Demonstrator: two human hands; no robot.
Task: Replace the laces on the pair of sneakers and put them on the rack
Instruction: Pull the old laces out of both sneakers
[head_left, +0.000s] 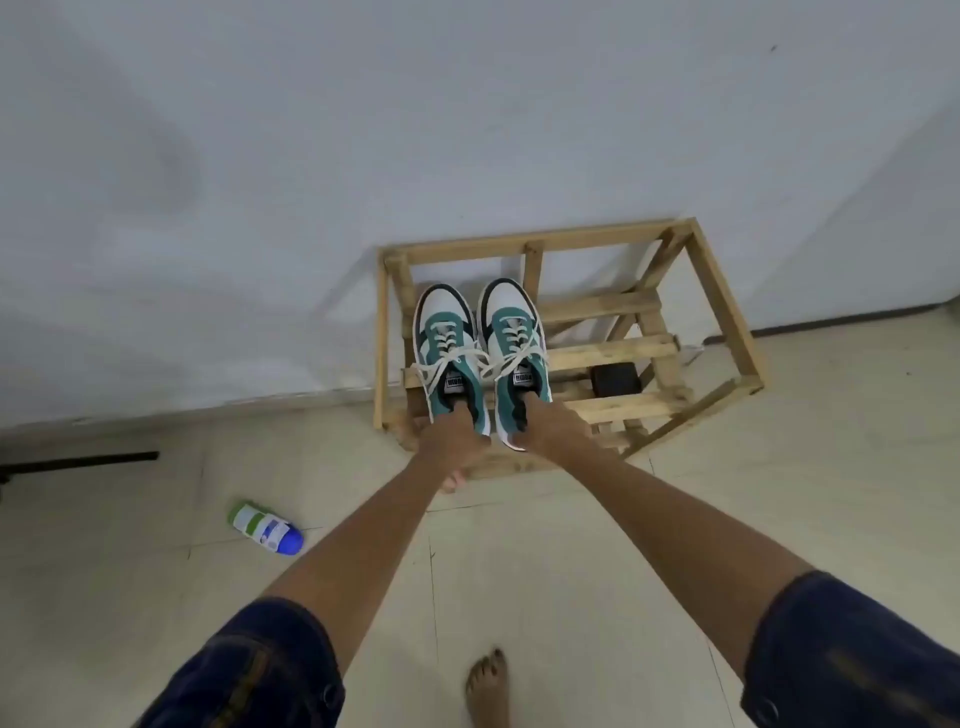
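Observation:
Two green, white and black sneakers with cream laces tied in bows sit side by side over the left end of a wooden slatted rack (724, 291), toes toward the wall. My left hand (452, 441) grips the heel of the left sneaker (447, 338), fingers inside its opening. My right hand (553, 428) grips the heel of the right sneaker (514, 332) the same way. Whether the soles rest on the slats or hang just above them cannot be told.
The rack stands against a white wall (467, 130) on a tiled floor. A small black box (615, 379) lies under the rack's slats. A green, white and blue bottle (265, 527) lies on the floor at left. A bare foot (488, 686) is near the bottom edge.

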